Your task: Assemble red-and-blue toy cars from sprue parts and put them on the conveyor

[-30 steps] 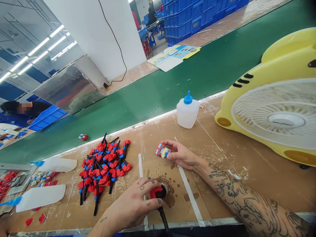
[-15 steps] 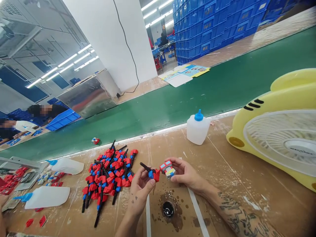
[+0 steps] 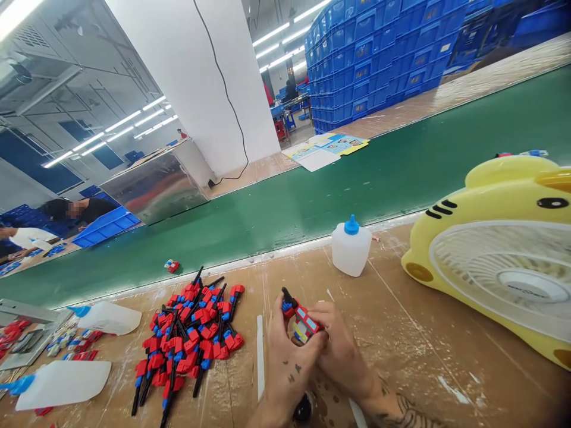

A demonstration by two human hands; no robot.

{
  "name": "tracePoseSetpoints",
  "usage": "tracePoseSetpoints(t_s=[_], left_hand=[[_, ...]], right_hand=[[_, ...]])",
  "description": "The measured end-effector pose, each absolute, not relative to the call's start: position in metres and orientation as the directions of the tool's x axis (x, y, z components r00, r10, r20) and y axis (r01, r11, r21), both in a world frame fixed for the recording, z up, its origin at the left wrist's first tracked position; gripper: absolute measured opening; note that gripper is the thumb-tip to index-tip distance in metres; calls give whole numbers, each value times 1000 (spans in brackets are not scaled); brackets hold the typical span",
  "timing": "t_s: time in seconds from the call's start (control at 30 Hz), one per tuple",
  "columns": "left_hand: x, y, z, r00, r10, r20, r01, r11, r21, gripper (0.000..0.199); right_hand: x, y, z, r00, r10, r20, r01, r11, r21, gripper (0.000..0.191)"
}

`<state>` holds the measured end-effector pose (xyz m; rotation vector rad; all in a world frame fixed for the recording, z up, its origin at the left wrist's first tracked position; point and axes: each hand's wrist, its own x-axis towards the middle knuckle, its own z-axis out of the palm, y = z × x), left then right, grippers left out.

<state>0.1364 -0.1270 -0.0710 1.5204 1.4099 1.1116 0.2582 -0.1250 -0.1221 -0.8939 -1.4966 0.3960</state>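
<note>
My left hand [image 3: 285, 351] is closed round a small arm piece [image 3: 289, 301], red and blue with a black rod pointing up and left. Pressed against it is a red, grey and yellow toy body [image 3: 304, 324], gripped by my right hand [image 3: 336, 342]. The two parts touch, though fingers hide much of the joint. Below my hands sits a small dark round cup [image 3: 303, 409], partly covered by my left wrist. To the left lies a heap of red and blue arm pieces [image 3: 191, 339] with black rods.
A white bottle with a blue cap [image 3: 351, 249] stands behind my hands. The yellow fan [image 3: 495, 261] is at the right. Two bottles lie at the left, one a white bottle [image 3: 66, 383]. A green conveyor belt [image 3: 250, 217] crosses behind, carrying a small toy body [image 3: 171, 266].
My hands have come together, bringing the arm piece against the toy body, which has turned. Both hands now cover part of the dark cup's surroundings. The view has shifted slightly.
</note>
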Motion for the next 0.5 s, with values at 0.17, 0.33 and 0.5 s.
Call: tracePoseSetpoints(t_s=[0.17, 0.33, 0.5], left_hand=[[128, -85, -57, 111, 973, 203, 432, -231, 872, 64], [106, 29, -30, 163, 985, 61, 819, -169, 548, 65], [122, 130, -25, 144, 981, -127, 944, -97, 315, 52]], right_hand=[[260, -126, -120, 77, 770, 634, 399, 559, -727, 54], [267, -115, -121, 85, 823, 562, 455, 469, -757, 57], [270, -108, -121, 20, 825, 565, 449, 497, -743, 45]])
